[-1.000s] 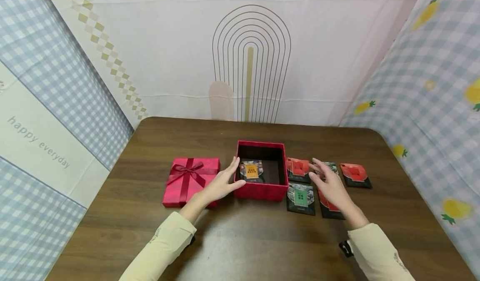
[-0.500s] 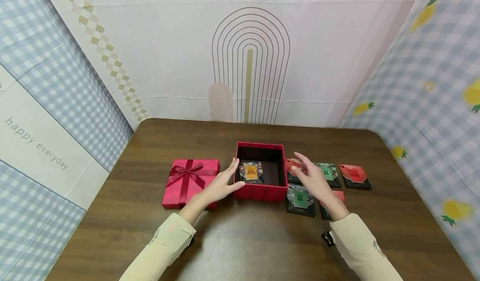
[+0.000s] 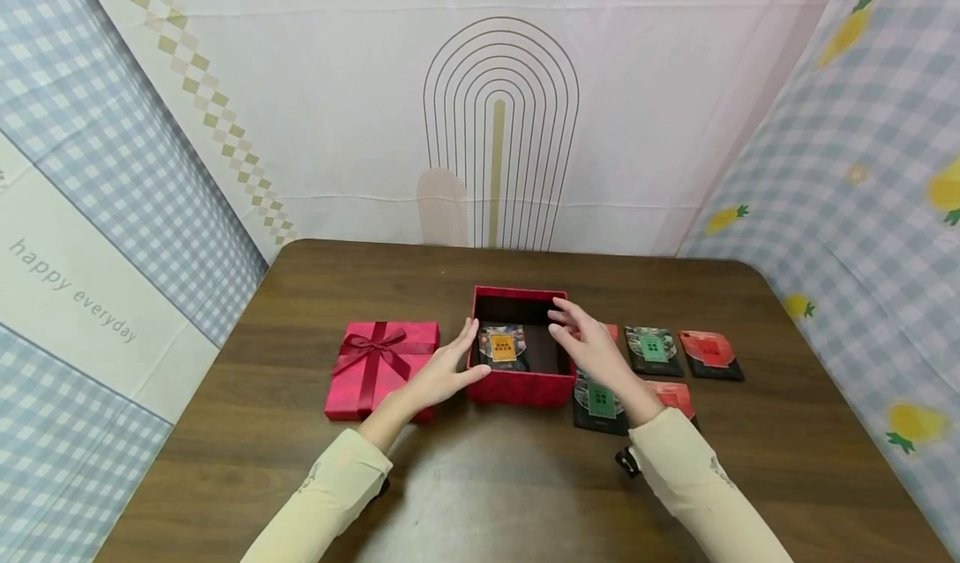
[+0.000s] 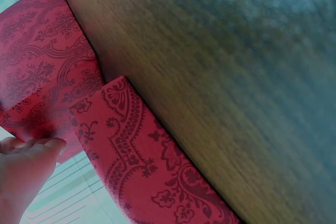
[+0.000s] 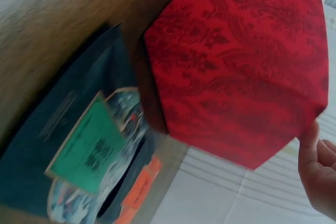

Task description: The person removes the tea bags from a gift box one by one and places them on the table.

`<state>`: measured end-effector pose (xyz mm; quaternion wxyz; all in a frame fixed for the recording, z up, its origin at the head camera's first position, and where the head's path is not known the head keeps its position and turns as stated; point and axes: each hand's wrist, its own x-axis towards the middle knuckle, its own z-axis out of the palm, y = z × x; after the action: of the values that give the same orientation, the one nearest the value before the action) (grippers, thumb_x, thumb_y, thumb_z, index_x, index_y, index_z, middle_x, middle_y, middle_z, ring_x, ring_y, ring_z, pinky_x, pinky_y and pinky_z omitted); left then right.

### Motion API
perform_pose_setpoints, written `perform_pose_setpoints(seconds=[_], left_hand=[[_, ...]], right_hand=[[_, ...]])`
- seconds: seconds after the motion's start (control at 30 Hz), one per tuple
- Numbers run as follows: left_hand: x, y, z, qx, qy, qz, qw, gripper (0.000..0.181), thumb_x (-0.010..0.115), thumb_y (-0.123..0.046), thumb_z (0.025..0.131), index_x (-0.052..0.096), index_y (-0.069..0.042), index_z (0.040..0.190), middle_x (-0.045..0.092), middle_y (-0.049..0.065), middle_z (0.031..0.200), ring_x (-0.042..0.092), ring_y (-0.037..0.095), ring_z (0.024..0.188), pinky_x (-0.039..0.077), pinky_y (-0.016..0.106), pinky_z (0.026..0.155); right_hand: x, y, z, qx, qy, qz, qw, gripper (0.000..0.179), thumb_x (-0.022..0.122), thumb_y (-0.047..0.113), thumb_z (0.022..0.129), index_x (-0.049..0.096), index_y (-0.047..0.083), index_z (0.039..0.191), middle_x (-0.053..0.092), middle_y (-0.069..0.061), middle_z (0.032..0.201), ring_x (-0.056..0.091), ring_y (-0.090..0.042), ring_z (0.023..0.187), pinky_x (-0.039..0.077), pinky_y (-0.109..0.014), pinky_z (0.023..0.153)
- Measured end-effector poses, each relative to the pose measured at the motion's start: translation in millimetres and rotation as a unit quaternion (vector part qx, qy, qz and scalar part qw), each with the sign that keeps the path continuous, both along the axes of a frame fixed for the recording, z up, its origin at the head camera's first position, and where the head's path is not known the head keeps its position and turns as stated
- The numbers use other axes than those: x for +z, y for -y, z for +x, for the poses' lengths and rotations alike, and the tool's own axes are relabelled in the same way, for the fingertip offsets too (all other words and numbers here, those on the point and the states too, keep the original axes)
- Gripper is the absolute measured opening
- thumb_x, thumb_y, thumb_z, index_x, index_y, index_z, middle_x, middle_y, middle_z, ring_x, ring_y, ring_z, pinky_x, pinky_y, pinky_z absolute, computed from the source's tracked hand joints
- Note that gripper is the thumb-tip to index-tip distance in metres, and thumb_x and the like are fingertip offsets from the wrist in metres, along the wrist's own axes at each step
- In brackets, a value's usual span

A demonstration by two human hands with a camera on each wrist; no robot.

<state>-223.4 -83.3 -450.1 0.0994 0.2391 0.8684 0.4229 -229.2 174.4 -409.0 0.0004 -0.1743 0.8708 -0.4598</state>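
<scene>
A red patterned gift box (image 3: pixel 517 389) stands uncovered mid-table, with a dark sachet with an orange label (image 3: pixel 502 348) lying in its left part. My left hand (image 3: pixel 442 369) rests at the box's left side, fingers extended and thumb toward the front corner. Over the right rim, my right hand (image 3: pixel 592 350) is loosely bent with no sachet in it. The right wrist view has the right thumb at a corner of the box (image 5: pixel 241 72). Just right of the box lie a green-labelled sachet (image 3: pixel 600 404) and a red sachet (image 3: pixel 612 332), both partly hidden by my right hand.
Left of the box lies its red lid (image 3: pixel 416 379), tied with a ribbon bow. Farther right are another green-labelled sachet (image 3: pixel 654 351), a red and black sachet (image 3: pixel 711 354) and a red sachet (image 3: pixel 673 394) partly behind my right forearm. A patterned cloth (image 3: pixel 337 129) hangs behind the table.
My right hand has moved left from above the sachets to the box's right rim, uncovering the back green-labelled sachet. The left hand, box and sachets have stayed in place.
</scene>
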Motion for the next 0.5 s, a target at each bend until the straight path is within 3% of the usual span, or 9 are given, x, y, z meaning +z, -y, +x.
perform_pose_setpoints(seconds=[0.5], left_hand=[[-0.9, 0.0, 1.2, 0.002, 0.002, 0.007, 1.0, 0.077, 0.056, -0.034, 0.09, 0.011, -0.005, 0.146, 0.006, 0.015, 0.151, 0.018, 0.028, 0.136, 0.022, 0.045, 0.107]], right_hand=[[-4.5, 41, -16.0, 0.054, -0.005, 0.096, 0.9939, 0.047, 0.052, 0.017, 0.094, 0.04, -0.001, 0.135, 0.053, -0.022, 0.126, 0.061, -0.027, 0.096, 0.05, -0.042, 0.081]])
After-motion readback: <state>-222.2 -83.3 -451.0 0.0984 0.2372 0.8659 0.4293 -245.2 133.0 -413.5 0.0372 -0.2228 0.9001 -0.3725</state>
